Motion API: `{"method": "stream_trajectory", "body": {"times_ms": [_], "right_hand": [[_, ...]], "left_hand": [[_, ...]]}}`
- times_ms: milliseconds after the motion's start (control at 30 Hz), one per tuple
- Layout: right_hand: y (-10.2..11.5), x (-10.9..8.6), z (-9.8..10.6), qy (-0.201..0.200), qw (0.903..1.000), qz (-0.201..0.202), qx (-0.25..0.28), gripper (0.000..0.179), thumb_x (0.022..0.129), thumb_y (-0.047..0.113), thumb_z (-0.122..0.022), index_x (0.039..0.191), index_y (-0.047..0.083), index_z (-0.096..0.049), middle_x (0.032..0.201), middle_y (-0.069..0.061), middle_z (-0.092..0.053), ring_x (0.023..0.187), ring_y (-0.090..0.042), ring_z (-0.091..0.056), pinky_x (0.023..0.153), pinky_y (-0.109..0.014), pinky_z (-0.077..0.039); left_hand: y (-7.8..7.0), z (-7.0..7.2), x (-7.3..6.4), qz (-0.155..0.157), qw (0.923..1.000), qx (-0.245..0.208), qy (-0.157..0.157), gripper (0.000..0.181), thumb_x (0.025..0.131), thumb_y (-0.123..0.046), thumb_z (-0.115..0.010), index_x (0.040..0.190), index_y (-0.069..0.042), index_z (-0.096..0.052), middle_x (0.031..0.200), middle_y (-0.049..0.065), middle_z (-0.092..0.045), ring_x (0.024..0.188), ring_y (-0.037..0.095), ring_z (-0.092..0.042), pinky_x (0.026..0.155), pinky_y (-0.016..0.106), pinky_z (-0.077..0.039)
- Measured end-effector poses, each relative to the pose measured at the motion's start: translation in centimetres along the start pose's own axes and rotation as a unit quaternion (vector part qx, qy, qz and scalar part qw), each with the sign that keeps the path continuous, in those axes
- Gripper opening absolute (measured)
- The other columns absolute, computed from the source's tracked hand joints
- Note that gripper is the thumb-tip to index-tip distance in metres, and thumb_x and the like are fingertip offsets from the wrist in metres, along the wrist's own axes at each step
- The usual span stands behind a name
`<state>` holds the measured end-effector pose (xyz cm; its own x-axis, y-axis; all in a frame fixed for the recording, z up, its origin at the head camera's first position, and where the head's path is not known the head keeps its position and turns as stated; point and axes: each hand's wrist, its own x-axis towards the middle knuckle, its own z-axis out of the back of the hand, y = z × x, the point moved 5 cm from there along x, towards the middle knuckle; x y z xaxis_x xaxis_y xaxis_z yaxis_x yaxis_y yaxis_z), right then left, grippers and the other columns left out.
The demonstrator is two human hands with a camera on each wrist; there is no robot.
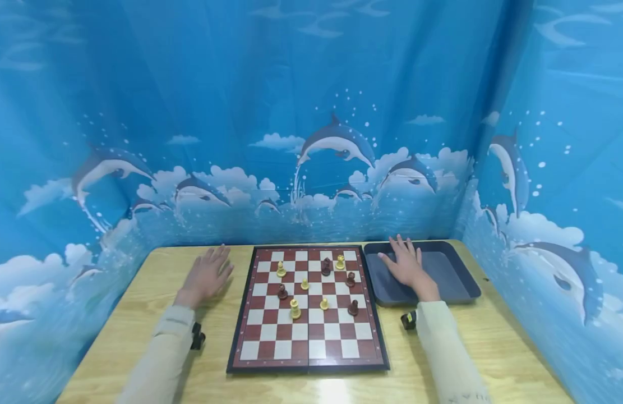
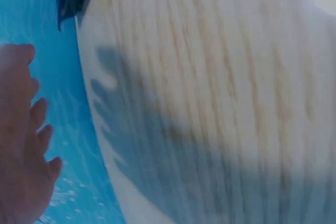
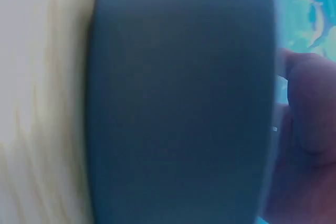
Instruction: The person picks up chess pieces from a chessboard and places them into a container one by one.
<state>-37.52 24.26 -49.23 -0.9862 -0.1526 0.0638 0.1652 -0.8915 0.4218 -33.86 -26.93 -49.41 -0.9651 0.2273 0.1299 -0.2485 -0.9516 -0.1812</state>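
My left hand [image 1: 206, 276], fingers spread, hovers above the wooden table to the left of the chessboard [image 1: 316, 366]; its shadow falls on the wood in the left wrist view. Over the left part of a dark grey tray [image 1: 444, 275] is my right hand [image 1: 408, 266], its fingers extended and holding nothing. Whether it touches the tray I cannot tell. Several chess pieces stand on the board. Among the cream ones are a tall piece [image 1: 295, 309] and a pawn [image 1: 324, 304]; dark brown ones include a piece [image 1: 326, 266] near the back and another [image 1: 353, 307] at the right.
The light wooden table [image 1: 124, 336] extends around the board and tray. A blue curtain [image 1: 271, 185] printed with dolphins and clouds hangs behind the table and along both sides. A small black device [image 1: 197, 336] is worn at the left wrist, a similar one [image 1: 408, 320] at the right.
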Motion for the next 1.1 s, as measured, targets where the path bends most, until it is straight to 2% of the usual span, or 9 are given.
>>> {"method": "stream_trajectory", "body": {"times_ms": [133, 300, 500, 700, 833, 933, 1000, 1100], "right_hand": [[1.8, -0.7, -0.2, 0.013, 0.9977, 0.033, 0.058, 0.069, 0.094, 0.051, -0.042, 0.144, 0.004, -0.033, 0.152, -0.023, -0.015, 0.137, -0.049, -0.003, 0.105, -0.070, 0.001], [4.0, -2.0, -0.1, 0.032, 0.9898, 0.071, 0.119, 0.056, 0.093, 0.043, -0.051, 0.135, 0.006, -0.048, 0.150, -0.020, -0.026, 0.137, -0.049, -0.005, 0.103, -0.071, -0.005], [6.4, -3.0, 0.0, 0.047, 0.9725, 0.110, 0.200, 0.046, 0.094, 0.036, -0.054, 0.129, 0.006, -0.054, 0.146, -0.018, -0.036, 0.137, -0.046, -0.005, 0.104, -0.069, -0.016], [9.0, -3.6, 0.5, 0.084, 0.9492, 0.145, 0.266, 0.038, 0.093, 0.018, -0.058, 0.127, 0.002, -0.055, 0.136, -0.019, -0.048, 0.132, -0.043, -0.028, 0.102, -0.065, -0.027], [10.2, -4.0, 0.3, 0.121, 0.9340, 0.160, 0.296, 0.036, 0.093, 0.010, -0.057, 0.126, -0.003, -0.054, 0.130, -0.025, -0.051, 0.125, -0.044, -0.040, 0.099, -0.063, -0.033], [10.3, -3.9, -0.2, 0.141, 0.9243, 0.162, 0.315, 0.037, 0.092, 0.009, -0.058, 0.125, -0.006, -0.053, 0.126, -0.027, -0.053, 0.119, -0.043, -0.047, 0.096, -0.056, -0.042], [10.1, -3.6, -0.8, 0.145, 0.9216, 0.160, 0.322, 0.038, 0.091, 0.010, -0.059, 0.125, -0.007, -0.053, 0.124, -0.027, -0.055, 0.115, -0.041, -0.052, 0.094, -0.050, -0.046], [9.3, -3.0, -1.9, 0.146, 0.9233, 0.152, 0.321, 0.041, 0.089, 0.014, -0.063, 0.125, -0.004, -0.054, 0.123, -0.022, -0.057, 0.112, -0.034, -0.055, 0.095, -0.043, -0.048]], "left_hand": [[-1.2, 0.1, -1.0, -0.024, 0.9994, -0.013, 0.021, 0.062, 0.099, -0.048, -0.029, 0.145, -0.006, -0.029, 0.150, 0.016, -0.027, 0.137, 0.042, -0.019, 0.110, 0.061, -0.012], [-3.2, 0.1, -2.2, -0.060, 0.9973, -0.040, 0.018, 0.058, 0.099, -0.043, -0.037, 0.144, -0.006, -0.033, 0.147, 0.014, -0.034, 0.135, 0.041, -0.026, 0.109, 0.061, -0.017], [-5.1, -0.4, -3.6, -0.081, 0.9940, -0.070, 0.024, 0.059, 0.097, -0.041, -0.043, 0.146, -0.010, -0.030, 0.148, 0.011, -0.033, 0.134, 0.039, -0.030, 0.109, 0.058, -0.022], [-5.4, -0.9, -4.1, -0.070, 0.9894, -0.122, 0.035, 0.056, 0.097, -0.035, -0.046, 0.147, -0.014, -0.029, 0.150, 0.007, -0.032, 0.135, 0.037, -0.030, 0.109, 0.056, -0.026], [-5.3, -1.3, -4.6, -0.063, 0.9868, -0.144, 0.039, 0.056, 0.097, -0.034, -0.047, 0.147, -0.017, -0.029, 0.150, 0.006, -0.031, 0.135, 0.037, -0.029, 0.108, 0.057, -0.025], [-5.3, -1.5, -4.8, -0.063, 0.9844, -0.159, 0.039, 0.055, 0.097, -0.035, -0.048, 0.146, -0.018, -0.030, 0.150, 0.007, -0.032, 0.135, 0.037, -0.029, 0.108, 0.057, -0.025], [-5.4, -1.6, -4.8, -0.067, 0.9832, -0.166, 0.039, 0.055, 0.097, -0.034, -0.048, 0.146, -0.018, -0.030, 0.150, 0.007, -0.032, 0.135, 0.037, -0.030, 0.108, 0.058, -0.026], [-5.6, -1.7, -4.7, -0.066, 0.9811, -0.177, 0.041, 0.053, 0.097, -0.035, -0.048, 0.145, -0.018, -0.033, 0.151, 0.005, -0.030, 0.135, 0.038, -0.029, 0.108, 0.058, -0.025]]}}
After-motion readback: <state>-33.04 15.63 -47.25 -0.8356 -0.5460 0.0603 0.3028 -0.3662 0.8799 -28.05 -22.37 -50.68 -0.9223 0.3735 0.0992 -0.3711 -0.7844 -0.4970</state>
